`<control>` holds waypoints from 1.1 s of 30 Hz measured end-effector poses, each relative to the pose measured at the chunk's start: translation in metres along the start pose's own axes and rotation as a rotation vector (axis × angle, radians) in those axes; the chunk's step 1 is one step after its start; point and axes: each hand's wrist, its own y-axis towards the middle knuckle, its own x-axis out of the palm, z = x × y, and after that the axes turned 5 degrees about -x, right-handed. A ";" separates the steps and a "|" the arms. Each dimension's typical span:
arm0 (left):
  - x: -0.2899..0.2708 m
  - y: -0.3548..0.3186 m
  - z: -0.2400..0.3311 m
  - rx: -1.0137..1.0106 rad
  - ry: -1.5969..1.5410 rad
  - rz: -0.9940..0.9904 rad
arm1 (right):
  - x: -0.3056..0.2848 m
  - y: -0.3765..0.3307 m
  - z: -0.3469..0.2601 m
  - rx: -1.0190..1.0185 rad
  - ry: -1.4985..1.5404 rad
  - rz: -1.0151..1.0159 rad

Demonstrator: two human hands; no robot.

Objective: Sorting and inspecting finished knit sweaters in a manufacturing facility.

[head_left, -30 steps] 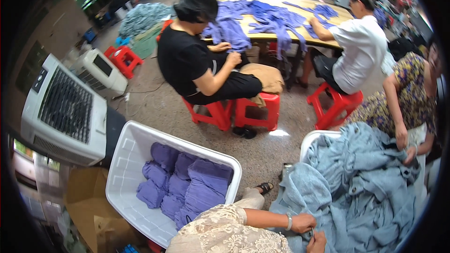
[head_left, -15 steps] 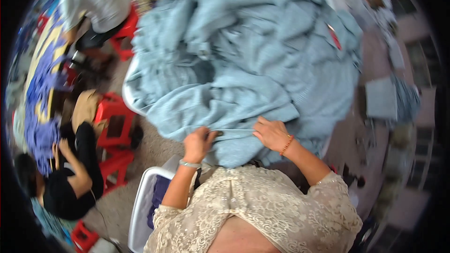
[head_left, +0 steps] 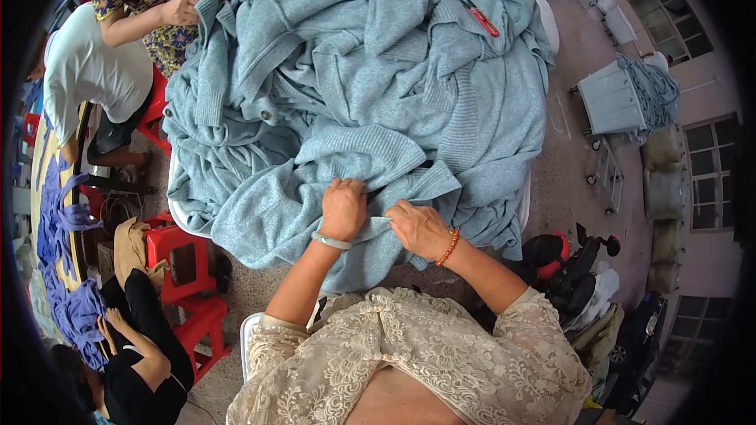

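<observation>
A large heap of pale blue knit sweaters (head_left: 386, 71) fills a white bin (head_left: 189, 219) in front of me. My left hand (head_left: 344, 208), below a pale bangle, is closed on a sweater (head_left: 268, 216) at the heap's near side, its fingertips partly hidden in the folds. Close beside it on the right, my right hand (head_left: 419, 228) pinches an edge of the same sweater; an orange bead bracelet circles that wrist. Thread snips (head_left: 479, 17) with red handles lie on top of the heap at the far right, touched by neither hand.
At the far left a co-worker's hands (head_left: 183, 9) hold a blue knit piece. Other people sit on red stools (head_left: 179, 252) along a table with purple knits (head_left: 72, 299). A wheeled cart (head_left: 610, 102) stands right; a scooter (head_left: 579, 267) is parked nearer.
My hands have come closer together; the sweater edge stretched between them earlier now spans a shorter gap. The view has shifted, showing more of the co-worker at the far left.
</observation>
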 end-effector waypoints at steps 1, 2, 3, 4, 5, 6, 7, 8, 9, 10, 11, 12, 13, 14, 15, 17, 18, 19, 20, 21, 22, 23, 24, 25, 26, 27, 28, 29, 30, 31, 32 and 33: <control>-0.003 0.000 -0.004 -0.008 -0.165 0.013 | -0.003 0.000 -0.001 0.038 0.024 -0.022; -0.007 0.002 -0.008 -0.231 -0.587 -0.132 | -0.008 0.003 -0.003 0.041 0.058 0.000; -0.012 0.006 -0.006 -0.458 -1.003 -0.281 | -0.011 0.006 -0.004 0.045 0.091 0.026; -0.020 0.007 -0.001 -0.493 -1.182 -0.272 | -0.007 0.007 -0.002 0.027 0.093 0.059; -0.025 0.005 0.004 -0.491 -1.178 -0.280 | -0.006 0.009 -0.003 0.033 0.094 0.064; -0.028 0.004 0.009 -0.501 -1.188 -0.279 | -0.006 0.013 -0.005 0.027 0.079 0.078; -0.030 0.002 0.013 -0.509 -1.197 -0.278 | -0.006 0.017 -0.006 0.021 0.063 0.092; -0.030 -0.001 0.015 -0.503 -1.207 -0.296 | -0.005 0.021 -0.007 0.013 0.037 0.103; -0.029 -0.004 0.015 -0.511 -1.192 -0.285 | -0.003 0.022 -0.008 0.018 0.034 0.112; -0.028 -0.007 0.013 -0.518 -1.177 -0.274 | 0.000 0.023 -0.009 0.031 0.023 0.142; -0.024 -0.008 0.007 -0.546 -1.217 -0.308 | 0.002 0.024 -0.010 0.044 0.011 0.172; -0.024 -0.011 0.010 -0.554 -1.237 -0.288 | 0.003 0.023 -0.012 0.046 0.034 0.209; -0.026 -0.013 0.013 -0.561 -1.257 -0.268 | 0.005 0.022 -0.013 0.068 0.032 0.230; -0.027 -0.014 0.015 -0.560 -1.258 -0.264 | 0.008 0.020 -0.014 0.090 0.031 0.251; -0.028 -0.015 0.014 -0.551 -1.256 -0.269 | 0.011 0.019 -0.013 0.073 -0.001 0.234; -0.027 -0.016 0.012 -0.513 -1.231 -0.277 | 0.012 0.017 -0.014 0.076 -0.029 0.189; -0.027 -0.016 0.009 -0.473 -1.187 -0.313 | 0.013 0.017 -0.012 0.066 -0.027 0.191; -0.029 -0.018 0.007 -0.428 -1.162 -0.344 | 0.011 0.017 -0.010 0.068 -0.030 0.198; -0.031 -0.020 0.006 -0.383 -1.136 -0.374 | 0.008 0.019 -0.007 0.064 0.012 0.194; -0.037 -0.021 0.007 -0.327 -1.020 -0.430 | 0.007 0.019 -0.005 0.066 0.054 0.189; -0.042 -0.021 0.010 -0.321 -1.017 -0.440 | 0.008 0.018 -0.002 0.105 0.085 0.168; -0.046 -0.020 0.013 -0.189 -0.816 -0.379 | 0.008 0.018 -0.001 0.113 0.084 0.175; -0.049 -0.022 0.015 -0.062 -0.613 -0.308 | 0.007 0.020 -0.002 0.116 0.081 0.132; -0.045 -0.024 0.012 -0.070 -0.554 -0.252 | 0.007 0.020 -0.003 0.119 0.079 0.088; -0.042 -0.023 0.011 -0.070 -0.550 -0.254 | 0.008 0.020 -0.002 0.119 0.082 0.091; -0.040 -0.021 0.012 0.021 -0.433 -0.174 | 0.010 0.019 -0.001 0.121 0.082 0.074; -0.039 -0.019 0.013 0.111 -0.315 -0.094 | 0.011 0.018 0.002 0.123 0.082 0.056; -0.039 -0.020 0.016 0.098 -0.336 -0.085 | 0.014 0.017 0.005 0.125 0.085 0.057; -0.039 -0.019 0.016 0.097 -0.334 -0.087 | 0.015 0.016 0.009 0.091 0.101 0.053; -0.039 -0.019 0.015 0.090 -0.342 -0.106 | 0.015 0.015 0.012 0.058 0.116 0.049; -0.039 -0.019 0.014 0.083 -0.351 -0.125 | 0.015 0.013 0.013 0.059 0.120 0.050; -0.039 -0.018 0.013 0.082 -0.349 -0.127 | 0.013 0.013 0.014 0.052 0.128 0.038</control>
